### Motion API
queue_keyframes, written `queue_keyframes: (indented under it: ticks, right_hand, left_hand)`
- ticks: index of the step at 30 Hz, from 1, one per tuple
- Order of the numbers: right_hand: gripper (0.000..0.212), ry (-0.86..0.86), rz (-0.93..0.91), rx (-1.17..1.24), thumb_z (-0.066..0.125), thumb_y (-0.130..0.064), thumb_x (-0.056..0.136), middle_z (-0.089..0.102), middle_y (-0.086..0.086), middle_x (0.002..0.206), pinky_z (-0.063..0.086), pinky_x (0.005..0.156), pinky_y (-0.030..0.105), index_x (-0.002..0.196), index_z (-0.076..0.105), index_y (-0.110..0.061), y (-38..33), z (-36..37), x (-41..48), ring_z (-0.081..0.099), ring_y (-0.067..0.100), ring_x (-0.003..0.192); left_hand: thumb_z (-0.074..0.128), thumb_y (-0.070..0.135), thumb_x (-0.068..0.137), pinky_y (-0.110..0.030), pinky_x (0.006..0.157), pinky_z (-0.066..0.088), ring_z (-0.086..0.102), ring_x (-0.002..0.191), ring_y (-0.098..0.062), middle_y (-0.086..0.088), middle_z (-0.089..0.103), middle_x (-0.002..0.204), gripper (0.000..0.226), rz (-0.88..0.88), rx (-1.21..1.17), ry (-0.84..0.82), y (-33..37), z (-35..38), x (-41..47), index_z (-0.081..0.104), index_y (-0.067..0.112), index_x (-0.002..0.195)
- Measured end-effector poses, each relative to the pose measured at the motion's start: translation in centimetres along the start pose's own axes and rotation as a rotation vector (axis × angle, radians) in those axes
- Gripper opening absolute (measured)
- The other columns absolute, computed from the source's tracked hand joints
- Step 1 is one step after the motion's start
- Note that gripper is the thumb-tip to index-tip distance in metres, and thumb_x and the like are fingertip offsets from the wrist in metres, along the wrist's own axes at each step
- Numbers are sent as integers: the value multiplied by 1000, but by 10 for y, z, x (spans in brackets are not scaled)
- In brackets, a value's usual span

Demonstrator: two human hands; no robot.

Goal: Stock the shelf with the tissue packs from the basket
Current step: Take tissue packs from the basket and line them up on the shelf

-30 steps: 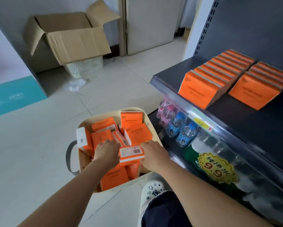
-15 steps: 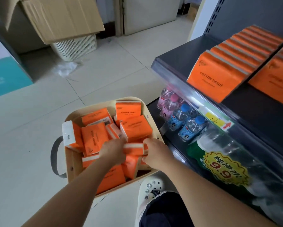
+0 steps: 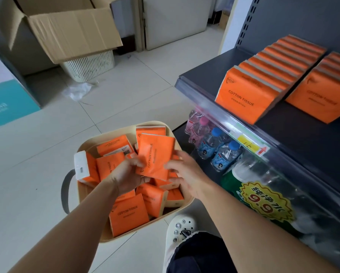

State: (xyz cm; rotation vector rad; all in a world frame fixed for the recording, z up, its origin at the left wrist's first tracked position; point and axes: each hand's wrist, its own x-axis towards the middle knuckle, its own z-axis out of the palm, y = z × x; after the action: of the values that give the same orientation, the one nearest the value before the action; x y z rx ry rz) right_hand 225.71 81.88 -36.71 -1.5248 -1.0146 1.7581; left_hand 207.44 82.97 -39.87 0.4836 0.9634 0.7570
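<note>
Plainly, the tissue pack is orange, black-lettered

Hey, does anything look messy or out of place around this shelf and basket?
Yes. A crumpled clear plastic wrapper lies loose on the floor by the white slatted bin. Packs in the basket lie jumbled at all angles, unlike the neat rows on the shelf.
</note>
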Motion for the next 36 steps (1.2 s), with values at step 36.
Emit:
queue_keyframes:
  ticks: [36]
  right_hand:
    - [34,234,-429,-479,78,-12,75,62,1,94,42,71,12,102,62,-22,-61,-100,-106,57,10,84]
  left_hand:
    - [82,21,64,-30,61,45,57,75,-25,-11,59,84,51,347,833,313,72,67,-19,53,19,106]
